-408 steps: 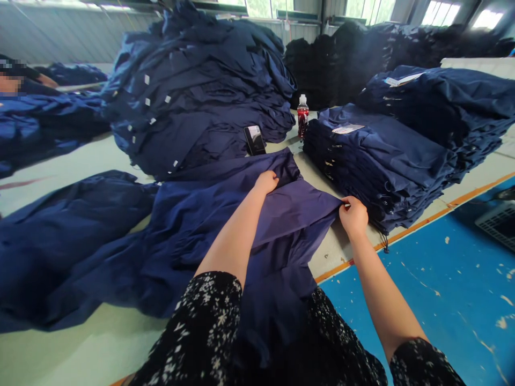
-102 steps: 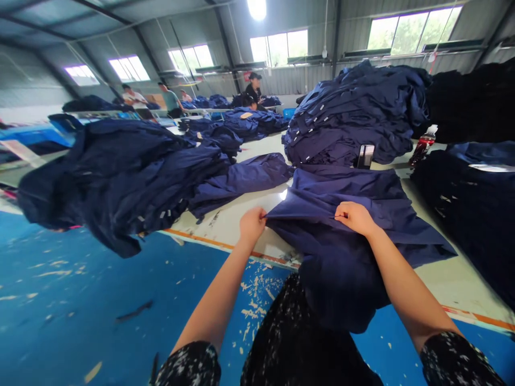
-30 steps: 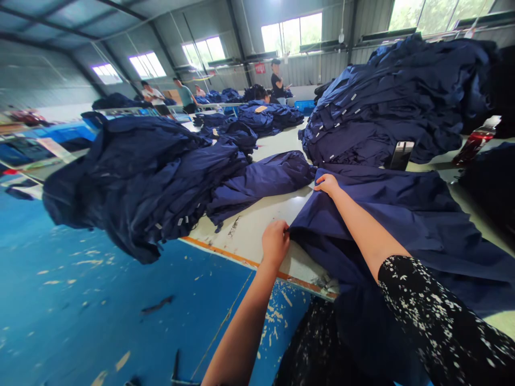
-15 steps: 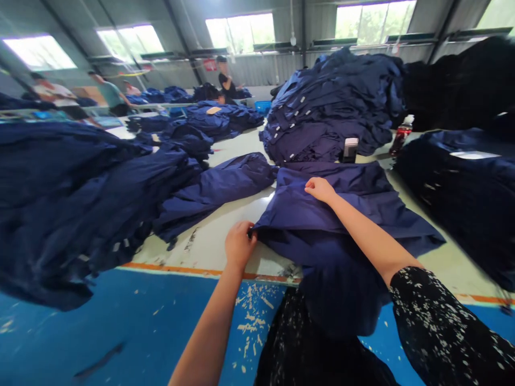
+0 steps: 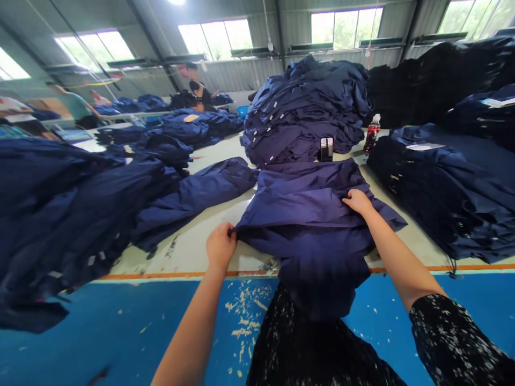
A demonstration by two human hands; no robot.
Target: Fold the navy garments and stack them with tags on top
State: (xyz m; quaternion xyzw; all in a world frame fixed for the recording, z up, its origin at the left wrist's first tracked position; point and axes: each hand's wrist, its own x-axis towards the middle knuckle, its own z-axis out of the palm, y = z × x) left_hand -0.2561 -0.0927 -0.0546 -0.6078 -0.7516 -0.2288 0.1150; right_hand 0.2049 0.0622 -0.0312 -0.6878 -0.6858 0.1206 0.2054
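Note:
A navy garment (image 5: 306, 209) lies spread on the pale tabletop in front of me, its near part hanging over the table's edge. At its left corner my left hand (image 5: 220, 245) is closed, pinching the cloth between thumb and fingers. My right hand (image 5: 358, 202) grips the garment's right side with its fingers closed on a fold. Between the two hands the cloth is stretched, with creases running across it. Another navy garment (image 5: 201, 190) lies just to the left, touching the spread one near its far corner.
A tall heap of navy garments (image 5: 301, 112) stands behind, with a phone-like object (image 5: 326, 149) and a red-labelled bottle (image 5: 372, 133) beside it. Stacks of dark garments flank me at left (image 5: 80, 203) and right (image 5: 450, 187). Several people are at tables farther back.
My right hand has moved right across the garment and now grips its right side. The left hand keeps its hold on the left corner. The whole view has turned slightly right.

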